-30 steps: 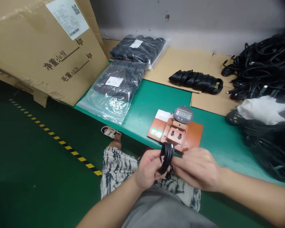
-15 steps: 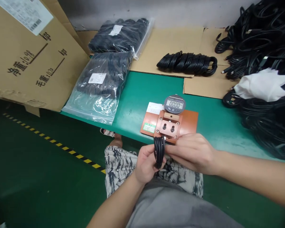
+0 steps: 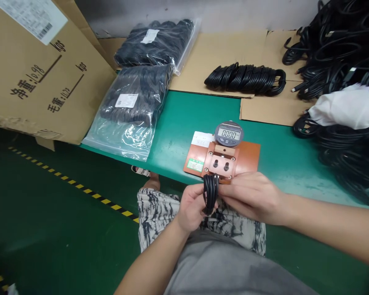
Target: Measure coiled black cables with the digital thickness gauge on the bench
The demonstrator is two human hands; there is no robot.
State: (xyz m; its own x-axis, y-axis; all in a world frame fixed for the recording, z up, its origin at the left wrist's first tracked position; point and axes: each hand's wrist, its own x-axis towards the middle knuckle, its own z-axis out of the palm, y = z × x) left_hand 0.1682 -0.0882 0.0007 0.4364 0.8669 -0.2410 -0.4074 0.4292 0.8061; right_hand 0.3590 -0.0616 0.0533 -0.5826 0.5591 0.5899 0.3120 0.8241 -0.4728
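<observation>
One coiled black cable point(image 3: 210, 193), held at the near edge of the counter point(image 3: 175, 123).
Left hand point(image 3: 190, 209): fingers clamped on cable. Right hand point(image 3: 256, 197): fingers against its right side, grip unclear. Digital gauge point(image 3: 228, 134) just beyond, showing zeros.

Green tabletop point(image 3: 187, 116), orange-based gauge fixture point(image 3: 223, 162), clear bag of black cables point(image 3: 132, 110), flat cardboard point(image 3: 224, 49)
</observation>
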